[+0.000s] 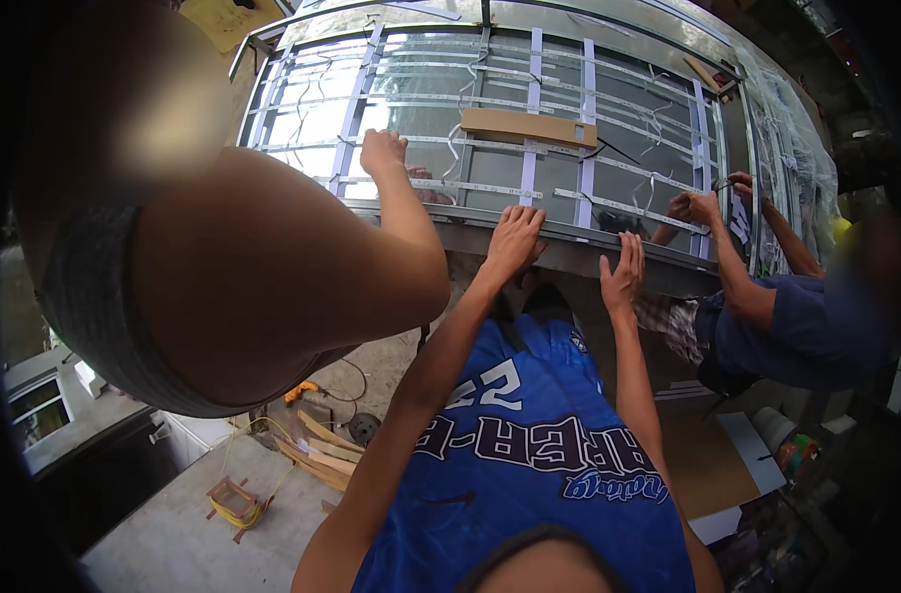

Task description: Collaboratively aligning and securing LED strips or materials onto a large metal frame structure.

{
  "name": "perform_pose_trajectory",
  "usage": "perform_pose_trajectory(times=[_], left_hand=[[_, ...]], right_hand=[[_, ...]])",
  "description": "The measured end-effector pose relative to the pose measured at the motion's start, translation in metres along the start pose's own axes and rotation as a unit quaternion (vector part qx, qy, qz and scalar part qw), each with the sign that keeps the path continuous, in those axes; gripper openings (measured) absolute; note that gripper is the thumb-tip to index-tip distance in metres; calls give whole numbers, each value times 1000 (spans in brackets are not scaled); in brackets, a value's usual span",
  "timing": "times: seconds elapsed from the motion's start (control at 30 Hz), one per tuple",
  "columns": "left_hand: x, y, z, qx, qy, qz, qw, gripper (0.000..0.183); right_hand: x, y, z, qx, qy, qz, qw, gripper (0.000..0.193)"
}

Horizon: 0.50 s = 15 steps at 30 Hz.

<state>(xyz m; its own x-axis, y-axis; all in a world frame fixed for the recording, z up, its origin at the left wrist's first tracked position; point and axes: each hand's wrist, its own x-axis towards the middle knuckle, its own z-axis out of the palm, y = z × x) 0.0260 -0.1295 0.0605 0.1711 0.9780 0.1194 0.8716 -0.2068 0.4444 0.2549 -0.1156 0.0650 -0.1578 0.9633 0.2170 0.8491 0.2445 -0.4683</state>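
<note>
A large metal frame [648, 249] with a glossy grey backing lies in front of me, crossed by white strips [426, 141] with thin wires, probably LED strips. At its near edge, my left hand [514, 239] curls its fingers over the rim, with the thumb side lower down. To the right, my right hand [623, 272] touches the same edge, its fingers stretched out and holding nothing. A flat brown cardboard piece [529, 127] with a small cutout lies across the strips, beyond my left hand.
At my left, a co-worker's hand [383, 153] hovers over or touches the frame. Another person in a navy shirt [776, 331] works at the right corner. Plastic wrap [801, 148] covers things beyond. Behind lie a yellow cord reel [235, 502], wooden strips [322, 450] and an orange power tool [300, 391].
</note>
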Motion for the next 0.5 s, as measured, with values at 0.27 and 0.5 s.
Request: perform_pose_trajectory(times=[0.27, 0.5], left_hand=[[-1, -9, 4, 2, -32, -6, 999, 54], [11, 1, 8, -34, -64, -84, 994, 54]], right_hand=[[-7, 6, 10, -56, -37, 7, 998, 56], [19, 5, -14, 2, -58, 56, 997, 36]])
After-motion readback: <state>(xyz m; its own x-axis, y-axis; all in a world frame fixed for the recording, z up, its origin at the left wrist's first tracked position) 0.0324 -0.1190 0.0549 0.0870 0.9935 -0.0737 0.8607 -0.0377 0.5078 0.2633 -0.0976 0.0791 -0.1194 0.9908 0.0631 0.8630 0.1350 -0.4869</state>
